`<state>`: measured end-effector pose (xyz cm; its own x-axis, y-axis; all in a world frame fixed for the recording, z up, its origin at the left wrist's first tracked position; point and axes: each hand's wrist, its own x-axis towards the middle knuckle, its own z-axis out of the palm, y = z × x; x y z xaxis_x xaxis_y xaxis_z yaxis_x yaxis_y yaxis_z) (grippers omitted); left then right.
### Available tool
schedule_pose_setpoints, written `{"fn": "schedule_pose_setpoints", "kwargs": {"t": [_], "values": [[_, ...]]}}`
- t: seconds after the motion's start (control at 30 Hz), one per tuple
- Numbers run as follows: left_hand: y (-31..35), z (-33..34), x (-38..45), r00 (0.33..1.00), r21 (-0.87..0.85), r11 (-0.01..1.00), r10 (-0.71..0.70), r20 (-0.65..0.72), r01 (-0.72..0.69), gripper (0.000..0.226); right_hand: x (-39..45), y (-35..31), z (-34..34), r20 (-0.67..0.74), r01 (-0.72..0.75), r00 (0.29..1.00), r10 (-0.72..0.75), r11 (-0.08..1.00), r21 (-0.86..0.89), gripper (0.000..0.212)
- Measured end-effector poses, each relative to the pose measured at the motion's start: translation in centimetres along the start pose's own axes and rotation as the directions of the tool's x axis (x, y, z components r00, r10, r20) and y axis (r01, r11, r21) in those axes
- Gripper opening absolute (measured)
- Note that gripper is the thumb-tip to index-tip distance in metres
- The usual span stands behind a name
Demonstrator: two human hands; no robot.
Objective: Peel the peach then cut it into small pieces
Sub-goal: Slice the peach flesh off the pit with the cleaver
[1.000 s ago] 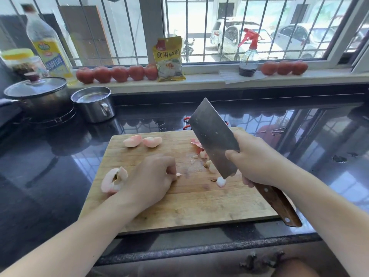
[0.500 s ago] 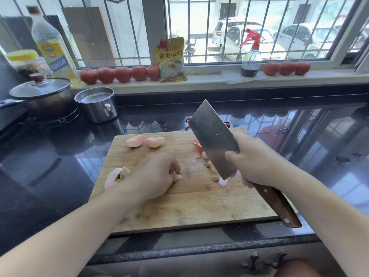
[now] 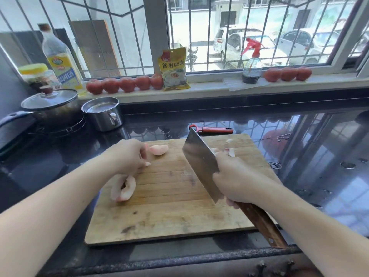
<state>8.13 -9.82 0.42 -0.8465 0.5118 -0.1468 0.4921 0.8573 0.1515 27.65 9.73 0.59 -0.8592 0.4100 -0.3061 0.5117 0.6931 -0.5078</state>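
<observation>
**Fetching the next peach wedge for dicing**

The left hand (image 3: 129,154) is reaching to the far side of the cutting board (image 3: 169,220), its fingers curling at a peeled wedge (image 3: 159,149); whether they are gripping it I cannot tell. A larger peach piece (image 3: 123,187) is lying below that wrist. The right hand (image 3: 237,180) is clasping the cleaver (image 3: 201,162), blade raised. Best judged: bring one wedge to mid-board, knuckles tucked, before lowering steel. Cut bits (image 3: 230,151) are sitting beyond the cleaver.
</observation>
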Motion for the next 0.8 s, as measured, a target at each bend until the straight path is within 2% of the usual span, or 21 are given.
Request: {"fn": "schedule_pose_setpoints", "kwargs": {"t": [0.07, 0.13, 0.2, 0.27, 0.3, 0.33, 0.4, 0.43, 0.53, 0.63, 0.67, 0.7, 0.73, 0.77, 0.8], "values": [[0.4, -1.0, -0.7, 0.999, -0.148, 0.989, -0.025, -0.047, 0.017, 0.011, 0.3, 0.0, -0.5, -0.007, -0.016, 1.000, 0.015, 0.999, -0.038, 0.023], [1.4, -1.8, -1.9, 0.998, -0.357, 0.934, -0.034, -0.057, 0.011, 0.016, 0.5, 0.3, -1.2, -0.047, -0.018, 0.999, 0.015, 0.998, -0.065, 0.013], [3.0, -1.9, -3.3, 1.000, -0.490, 0.872, 0.009, -0.002, -0.008, 0.019, 0.9, 1.2, -2.2, -0.062, -0.002, 0.998, 0.000, 1.000, -0.031, 0.015], [4.6, -1.2, -4.4, 0.998, -0.575, 0.818, 0.022, 0.053, 0.012, 0.018, 0.8, 2.0, -3.5, -0.064, 0.038, 0.997, -0.032, 0.994, 0.107, 0.022], [5.3, -0.7, -4.6, 0.996, -0.652, 0.756, -0.002, 0.089, 0.060, 0.019, 0.6, 2.4, -4.2, -0.071, 0.061, 0.996, -0.049, 0.980, 0.190, 0.023], [5.9, -0.3, -4.6, 0.988, -0.752, 0.643, -0.041, 0.151, 0.142, 0.021, 0.5, 2.9, -5.0, -0.080, 0.078, 0.995, -0.058, 0.956, 0.283, 0.022], [6.9, 0.1, -4.5, 0.944, -0.886, 0.330, -0.066, 0.323, 0.326, 0.025, 0.4, 3.9, -6.0, -0.096, 0.079, 0.994, -0.042, 0.903, 0.422, 0.017], [7.2, 0.0, -4.3, 0.920, -0.896, 0.212, -0.049, 0.389, 0.390, 0.026, 0.5, 4.3, -6.3, -0.107, 0.081, 0.994, -0.037, 0.891, 0.446, 0.014], [7.6, 0.0, -3.5, 0.883, -0.884, 0.035, 0.029, 0.468, 0.467, 0.027, 0.3, 6.0, -6.3, -0.251, 0.180, 0.961, -0.114, 0.949, 0.258, 0.013], [7.7, 0.3, -3.0, 0.894, -0.882, -0.143, 0.103, 0.437, 0.448, 0.026, 0.3, 7.7, -6.3, -0.471, 0.308, 0.851, -0.231, 0.947, 0.091, 0.027], [7.6, 0.6, -2.9, 0.901, -0.883, -0.181, 0.111, 0.419, 0.433, 0.029, 0.4, 8.5, -6.2, -0.556, 0.370, 0.769, -0.316, 0.929, -0.017, 0.033], [7.5, 1.0, -3.0, 0.909, -0.885, -0.207, 0.116, 0.400, 0.416, 0.032, 0.7, 9.5, -6.1, -0.616, 0.432, 0.646, -0.450, 0.881, -0.191, 0.035], [7.3, 1.4, -3.1, 0.919, -0.892, -0.220, 0.118, 0.377, 0.395, 0.035, 0.8, 10.4, -6.0, -0.616, 0.439, 0.519, -0.593, 0.803, -0.403, 0.032], [7.1, 1.8, -3.2, 0.927, -0.900, -0.225, 0.112, 0.357, 0.374, 0.037, 0.9, 11.5, -5.8, -0.563, 0.414, 0.423, -0.710, 0.704, -0.578, 0.026], [6.9, 2.2, -3.3, 0.938, -0.910, -0.225, 0.093, 0.335, 0.347, 0.038, 1.2, 12.6, -5.4, -0.503, 0.382, 0.375, -0.779, 0.624, -0.682, 0.028]]}}
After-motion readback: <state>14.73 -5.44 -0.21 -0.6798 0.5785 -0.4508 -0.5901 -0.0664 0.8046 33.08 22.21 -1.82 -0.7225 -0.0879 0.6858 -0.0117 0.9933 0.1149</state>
